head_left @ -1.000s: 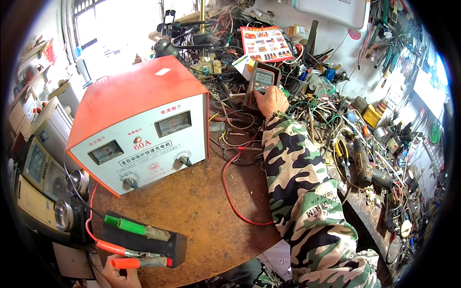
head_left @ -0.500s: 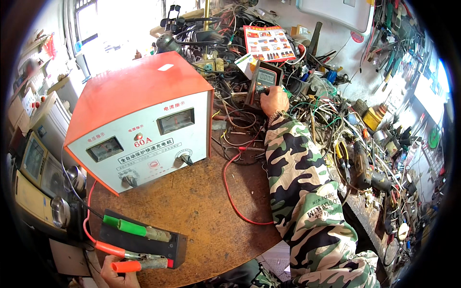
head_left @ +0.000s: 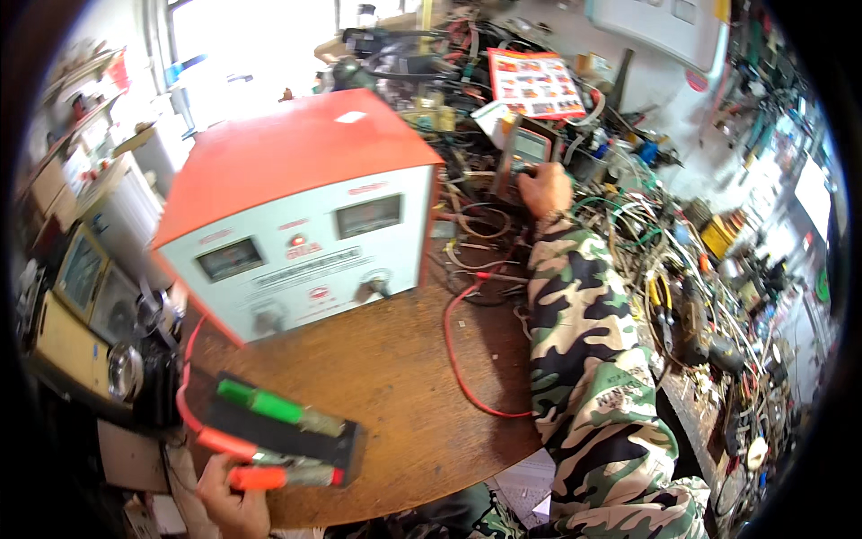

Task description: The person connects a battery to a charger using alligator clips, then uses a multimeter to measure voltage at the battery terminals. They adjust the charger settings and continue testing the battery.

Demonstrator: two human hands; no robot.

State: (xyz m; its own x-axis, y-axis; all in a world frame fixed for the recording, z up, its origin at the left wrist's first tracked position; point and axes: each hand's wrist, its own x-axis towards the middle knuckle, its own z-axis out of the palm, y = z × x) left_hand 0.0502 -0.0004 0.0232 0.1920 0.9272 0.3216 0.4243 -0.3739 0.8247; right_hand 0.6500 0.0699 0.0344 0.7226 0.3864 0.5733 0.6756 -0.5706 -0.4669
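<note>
On the wooden table point(head_left: 404, 359) stands a charger point(head_left: 305, 256) with a red top and a pale front bearing two gauges. At the lower left, my left hand point(head_left: 232, 500) closes round the handles of a red-handled clamp point(head_left: 260, 478), which grips one end of a flat black block point(head_left: 287, 437). A green-handled clamp point(head_left: 260, 402) lies along the block's other side. Farther off, my right hand point(head_left: 544, 190) pinches the dial of a multimeter point(head_left: 531, 144); the fingers partly cover the dial. Its screen is blurred.
Tangled wires point(head_left: 628, 211) heap up behind and right of the multimeter. A red printed sheet point(head_left: 536, 85) rests on the pile. Yellow-handled pliers point(head_left: 662, 310) lie right of my sleeve. A red test lead point(head_left: 453, 341) loops over the table. Old equipment point(head_left: 76, 314) stands at the left.
The view has shifted, so the whole scene sits farther right and is blurred. Both hands keep their places, at the red clamp and the multimeter. The multimeter's digits no longer read clearly.
</note>
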